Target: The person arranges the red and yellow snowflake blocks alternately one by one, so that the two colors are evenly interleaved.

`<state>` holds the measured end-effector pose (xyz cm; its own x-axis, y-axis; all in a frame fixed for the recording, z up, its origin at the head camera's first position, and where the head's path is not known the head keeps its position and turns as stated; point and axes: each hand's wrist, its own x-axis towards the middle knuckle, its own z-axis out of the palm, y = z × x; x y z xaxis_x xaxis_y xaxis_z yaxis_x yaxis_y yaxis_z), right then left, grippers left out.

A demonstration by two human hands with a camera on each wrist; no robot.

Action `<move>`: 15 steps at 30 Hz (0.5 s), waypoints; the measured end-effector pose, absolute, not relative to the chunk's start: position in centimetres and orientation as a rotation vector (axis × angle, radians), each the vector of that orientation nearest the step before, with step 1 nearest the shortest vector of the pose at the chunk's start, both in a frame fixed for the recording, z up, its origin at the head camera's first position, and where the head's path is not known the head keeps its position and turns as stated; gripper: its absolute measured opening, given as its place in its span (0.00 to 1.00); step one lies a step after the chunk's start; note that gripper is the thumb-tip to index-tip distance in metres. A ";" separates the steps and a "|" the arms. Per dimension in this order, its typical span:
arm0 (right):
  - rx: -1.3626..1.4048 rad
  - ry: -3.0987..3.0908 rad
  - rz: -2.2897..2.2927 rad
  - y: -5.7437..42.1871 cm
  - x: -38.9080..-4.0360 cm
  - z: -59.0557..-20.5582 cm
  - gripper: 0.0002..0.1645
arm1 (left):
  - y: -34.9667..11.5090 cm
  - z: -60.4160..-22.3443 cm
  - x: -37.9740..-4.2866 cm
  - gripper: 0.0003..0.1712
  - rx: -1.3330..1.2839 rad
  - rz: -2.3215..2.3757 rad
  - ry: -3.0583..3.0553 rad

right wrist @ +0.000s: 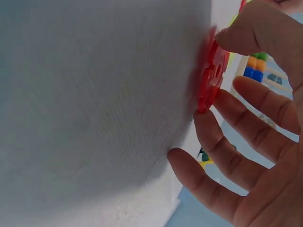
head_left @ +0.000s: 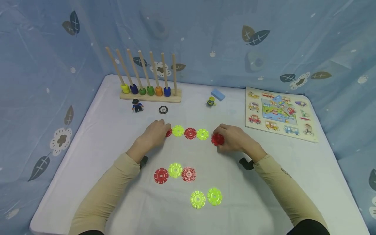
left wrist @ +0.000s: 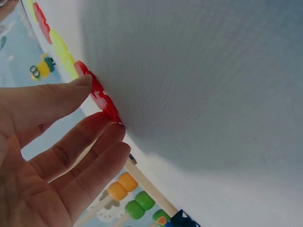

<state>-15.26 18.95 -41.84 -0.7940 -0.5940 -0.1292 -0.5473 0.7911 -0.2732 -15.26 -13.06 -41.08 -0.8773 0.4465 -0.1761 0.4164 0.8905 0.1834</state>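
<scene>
A row of notched plastic discs, alternating red and yellow-green, runs across the middle of the table in the head view. At its left end my left hand [head_left: 156,133] holds a red notched disc [left wrist: 101,95] between thumb and fingertips, down at the cloth. Past it in the row come a yellow-green disc [head_left: 178,131], a red disc [head_left: 190,133] and another yellow-green disc [head_left: 202,134]. To the right of these, my right hand [head_left: 233,138] pinches a second red notched disc [right wrist: 213,75] by its edges, a small gap from the row.
Nearer me lie two red discs [head_left: 161,176] around a yellow-green one [head_left: 175,170], plus two more yellow-green discs [head_left: 214,196]. Behind stand a wooden peg rack [head_left: 150,96] with beads, a toy figure [head_left: 137,105], a black token [head_left: 163,109], a yellow toy [head_left: 211,101], a blue block [head_left: 218,94] and a puzzle board [head_left: 282,114].
</scene>
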 end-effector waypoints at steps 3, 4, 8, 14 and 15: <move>-0.861 2.763 -0.327 18.7 -16.0 -42.1 0.30 | -13.1 -41.2 -15.2 0.17 0.655 0.213 2.843; -0.854 2.760 -0.326 18.6 -16.1 -42.1 0.30 | -13.1 -41.2 -15.2 0.17 0.655 0.212 2.843; -0.859 2.762 -0.304 18.2 -16.6 -42.0 0.30 | -13.1 -41.3 -15.2 0.17 0.649 0.209 2.851; -0.877 2.765 -0.284 18.0 -17.0 -42.0 0.30 | -12.9 -41.4 -15.4 0.16 0.655 0.196 2.861; -0.884 2.765 -0.286 18.0 -17.0 -42.0 0.30 | -12.9 -41.4 -15.4 0.16 0.653 0.195 2.860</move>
